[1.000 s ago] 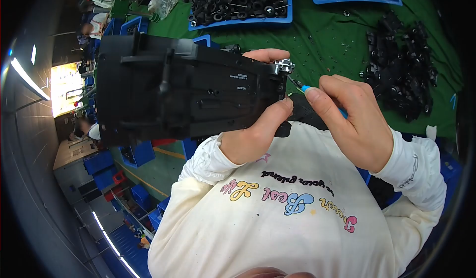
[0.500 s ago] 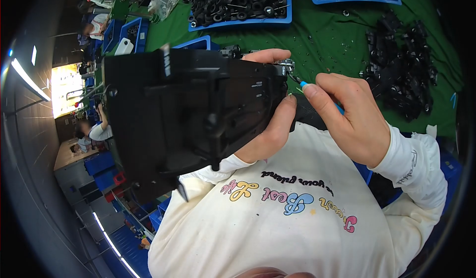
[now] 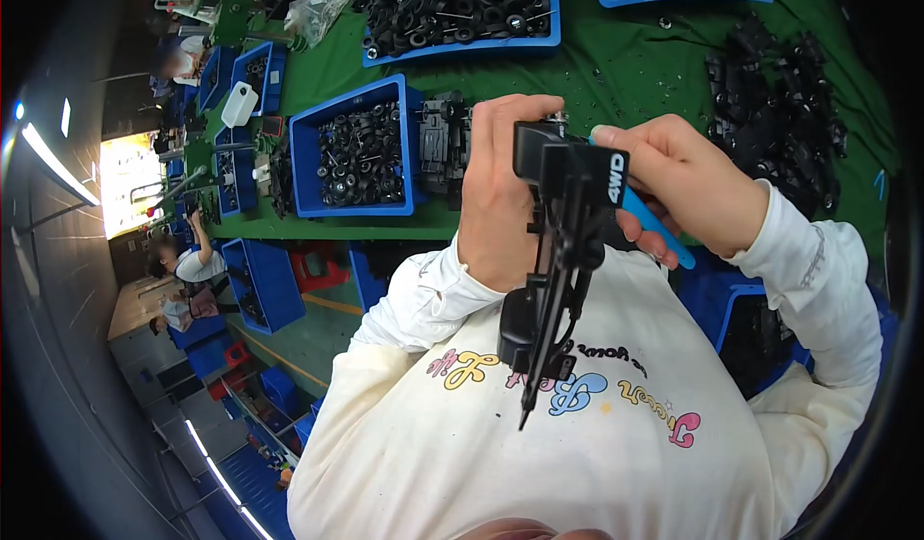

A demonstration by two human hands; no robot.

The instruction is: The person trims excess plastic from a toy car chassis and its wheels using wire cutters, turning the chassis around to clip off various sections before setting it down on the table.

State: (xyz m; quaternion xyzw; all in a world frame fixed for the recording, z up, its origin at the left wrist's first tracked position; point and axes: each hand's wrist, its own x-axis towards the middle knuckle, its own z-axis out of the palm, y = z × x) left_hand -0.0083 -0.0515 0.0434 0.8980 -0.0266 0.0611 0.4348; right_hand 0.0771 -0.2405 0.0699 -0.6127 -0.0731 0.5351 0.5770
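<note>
Black 4WD toy car base [image 3: 566, 237] has turned thin side up — the left hand [image 3: 497, 189] has fingers clamped on it, the right hand [image 3: 698, 189] on a blue-handled tool [image 3: 664, 234].

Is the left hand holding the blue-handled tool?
No, the right hand holds that tool; the left hand grips the black 4WD chassis.

The chassis [image 3: 566, 215] looks matt plastic, the tool handle [image 3: 656, 222] smooth plastic, the table cover [image 3: 630, 78] cloth.
</note>
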